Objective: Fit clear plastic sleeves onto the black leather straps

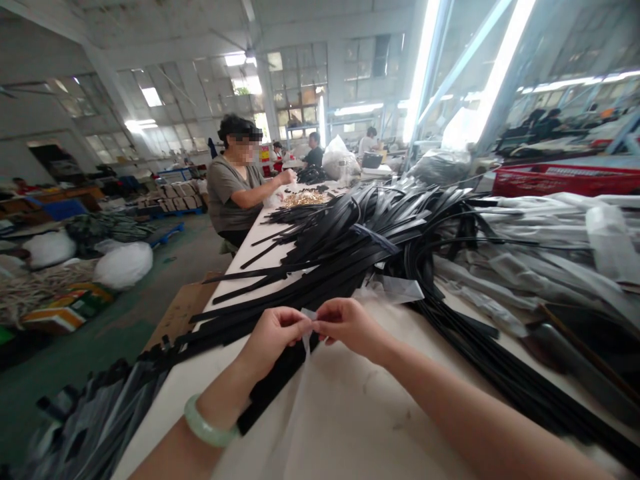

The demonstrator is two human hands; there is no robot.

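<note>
My left hand and my right hand meet over the table, fingertips almost touching. Each pinches the upper end of a narrow, clear plastic sleeve, which hangs down toward me. Whether the sleeve's mouth is parted is hidden by my fingers. Below my left hand a black strap lies on the white tabletop. Just beyond my hands is a large heap of long black straps, some tied with a dark band. A loose piece of clear plastic rests beyond my right hand.
Plastic-wrapped bundles cover the table's right side, before a red crate. Wrapped straps hang at the left edge near a cardboard box. A co-worker sits farther along, near gold-coloured pieces.
</note>
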